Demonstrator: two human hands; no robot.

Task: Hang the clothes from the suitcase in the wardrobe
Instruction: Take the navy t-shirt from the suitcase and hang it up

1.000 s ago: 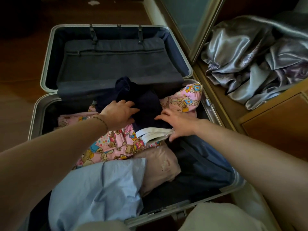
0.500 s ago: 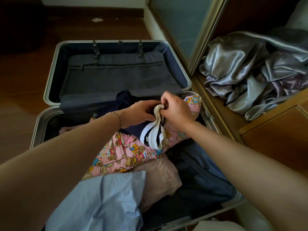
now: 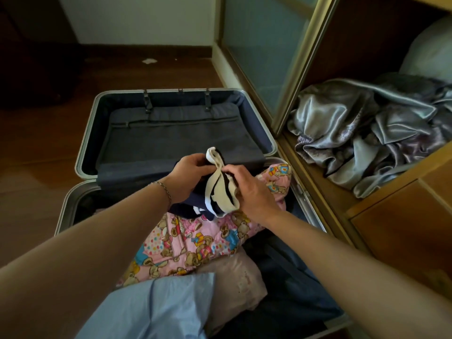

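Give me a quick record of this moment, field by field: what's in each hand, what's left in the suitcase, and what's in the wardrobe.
left hand: left hand grips the navy garment with white bands near its top
right hand: right hand holds the same garment from the right side
garment position: lifted just above the pile
suitcase: suitcase open on the floor, lid half without clothes
left in suitcase: pink bear-print garment, pale pink garment, light blue garment
wardrobe: wardrobe open, crumpled silver satin fabric on its floor
hangers: none visible
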